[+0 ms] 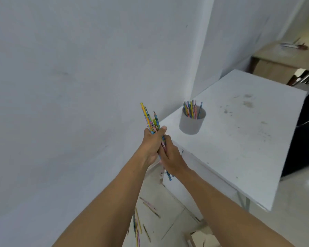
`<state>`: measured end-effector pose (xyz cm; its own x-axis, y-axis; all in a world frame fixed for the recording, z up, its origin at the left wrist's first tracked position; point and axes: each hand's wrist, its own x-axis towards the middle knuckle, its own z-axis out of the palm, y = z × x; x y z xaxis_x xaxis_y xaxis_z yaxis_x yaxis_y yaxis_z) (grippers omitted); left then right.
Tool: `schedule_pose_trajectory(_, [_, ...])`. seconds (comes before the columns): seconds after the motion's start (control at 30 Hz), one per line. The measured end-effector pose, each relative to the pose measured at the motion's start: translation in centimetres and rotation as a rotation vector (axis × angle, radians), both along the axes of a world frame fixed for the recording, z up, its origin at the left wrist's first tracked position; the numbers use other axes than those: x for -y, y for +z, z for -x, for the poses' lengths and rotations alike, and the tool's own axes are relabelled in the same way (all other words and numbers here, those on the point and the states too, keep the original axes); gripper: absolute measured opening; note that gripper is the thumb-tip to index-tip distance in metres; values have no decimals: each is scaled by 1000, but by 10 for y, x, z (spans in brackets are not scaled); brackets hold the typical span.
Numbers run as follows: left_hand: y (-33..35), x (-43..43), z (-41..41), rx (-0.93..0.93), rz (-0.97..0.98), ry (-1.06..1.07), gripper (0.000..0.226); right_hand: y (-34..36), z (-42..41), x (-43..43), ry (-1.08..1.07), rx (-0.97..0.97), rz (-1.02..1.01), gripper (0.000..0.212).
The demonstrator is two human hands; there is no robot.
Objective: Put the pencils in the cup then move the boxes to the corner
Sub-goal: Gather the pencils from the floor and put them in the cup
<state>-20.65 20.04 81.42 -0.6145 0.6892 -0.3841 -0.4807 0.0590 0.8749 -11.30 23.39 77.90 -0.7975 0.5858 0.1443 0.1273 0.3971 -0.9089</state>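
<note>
A bunch of colourful pencils (148,116) stands upright in front of me, with both hands wrapped round it. My left hand (152,143) grips the upper part and my right hand (169,157) holds the lower part; one blue pencil end pokes out below the right hand. To the right, a grey cup (192,123) stands on the white table (239,139) near the wall, with several pencils in it. More loose pencils (137,221) lie on the tiled floor below my arms. A cardboard box (202,237) shows partly at the bottom edge.
A white wall (78,86) fills the left side. The white table's near edge runs diagonally under my right arm. A wooden desk (282,59) with papers stands at the far right, and a dark object (305,136) sits beside the table.
</note>
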Motion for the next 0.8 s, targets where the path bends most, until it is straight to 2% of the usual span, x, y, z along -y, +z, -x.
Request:
schedule_pose_trajectory(0.13, [34,-41,-1,-22,-66,-23,37,28,4,-42,-74,-68,-54,15])
schedule_pose_trajectory(0.27, [54,-95,1,-62,-101,-49,32,41,11,-95,-136,-112,-69,12])
schedule_pose_trajectory(0.37, [69,-140,3,-75,-118,-60,31,50,20,-139,-191,-169,-81,21])
schedule_pose_trajectory(0.53, [92,-223,8,-223,-134,-63,31,65,36,-223,-332,-163,-193,29])
schedule_pose_trajectory(0.7, [92,-281,19,-342,-157,-102,34,56,57,-282,-346,-218,-129,33])
schedule_pose_trajectory(0.8, [82,-306,26,-376,-164,-116,31,42,69,-311,-377,-185,-92,31])
